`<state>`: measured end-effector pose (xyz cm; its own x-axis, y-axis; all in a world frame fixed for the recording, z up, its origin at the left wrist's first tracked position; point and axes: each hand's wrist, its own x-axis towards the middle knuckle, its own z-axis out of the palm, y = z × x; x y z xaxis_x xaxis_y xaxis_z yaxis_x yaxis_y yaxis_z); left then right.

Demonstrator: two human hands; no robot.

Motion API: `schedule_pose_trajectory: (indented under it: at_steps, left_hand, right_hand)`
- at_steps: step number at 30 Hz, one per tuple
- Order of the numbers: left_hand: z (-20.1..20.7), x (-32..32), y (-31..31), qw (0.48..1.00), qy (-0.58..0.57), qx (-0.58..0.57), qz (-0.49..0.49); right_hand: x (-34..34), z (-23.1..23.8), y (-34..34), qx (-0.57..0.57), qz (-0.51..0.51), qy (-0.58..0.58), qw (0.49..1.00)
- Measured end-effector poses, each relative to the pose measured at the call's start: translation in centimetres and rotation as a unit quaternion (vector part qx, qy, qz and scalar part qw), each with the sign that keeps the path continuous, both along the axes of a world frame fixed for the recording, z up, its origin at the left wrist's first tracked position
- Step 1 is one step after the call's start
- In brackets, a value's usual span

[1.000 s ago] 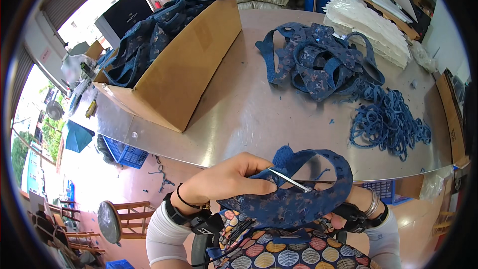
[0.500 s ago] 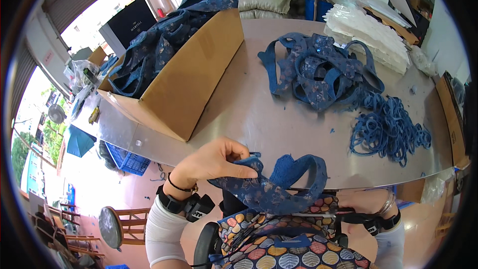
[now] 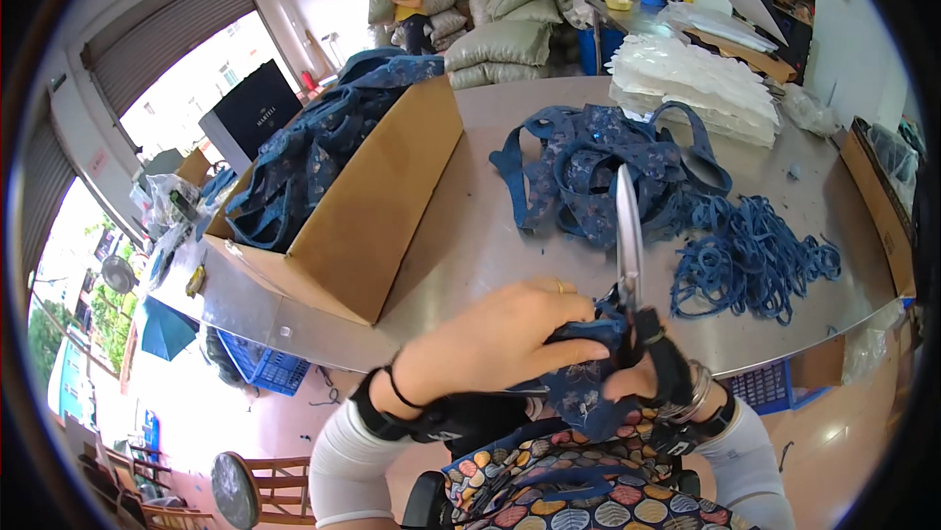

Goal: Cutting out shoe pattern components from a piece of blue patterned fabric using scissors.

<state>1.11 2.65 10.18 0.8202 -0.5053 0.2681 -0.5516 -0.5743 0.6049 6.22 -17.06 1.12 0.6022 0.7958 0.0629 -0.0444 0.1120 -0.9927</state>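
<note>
The head view shows the person's left hand (image 3: 524,332) pinching a dark blue, floral-patterned fabric strip (image 3: 586,398) between thumb and fingers. The strip is bunched close to the body, above a leaf-print apron (image 3: 588,503) in orange, cream and red, near the front edge of a grey metal table (image 3: 470,206). Just beside it, the right hand (image 3: 647,375) is closed around the handles of a pair of long, silver-bladed scissors (image 3: 628,226); most of its fingers are hidden. The blades point up and away from the person, and whether they are parted or cutting into the strip cannot be told.

On the table, to the left, a long brown cardboard box (image 3: 387,221) is heaped with similar blue patterned strips (image 3: 328,138). Beyond the hands lies a loose tangle of blue fabric bands (image 3: 588,177), and near it, to the right, a pile of thin blue cord-like trimmings (image 3: 750,260). Behind these stands a stack of white, ragged-edged sheets (image 3: 686,89). Farther back, a co-worker in a yellow top (image 3: 410,5) is beside stuffed grey-green sacks (image 3: 500,45). A blue plastic crate (image 3: 260,360) sits below the table's left side.
</note>
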Motion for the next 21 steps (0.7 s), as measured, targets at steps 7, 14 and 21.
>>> schedule_pose_trajectory:
  at_steps: [7,14,21]
  left_hand:
    - [-3.2,-7.2,2.0,0.948,0.036,-0.132,0.286]
    - [-3.8,-1.8,-0.9,0.933,0.039,-0.328,0.146]
    - [-2.9,-0.2,-0.8,0.923,-0.006,-0.366,0.119]
  right_hand:
    - [-0.8,-0.9,2.6,0.037,-0.120,0.046,0.991]
    - [-1.6,0.4,3.6,0.037,-0.122,0.029,0.991]
    - [-1.5,1.5,1.8,0.219,-0.170,-0.009,0.961]
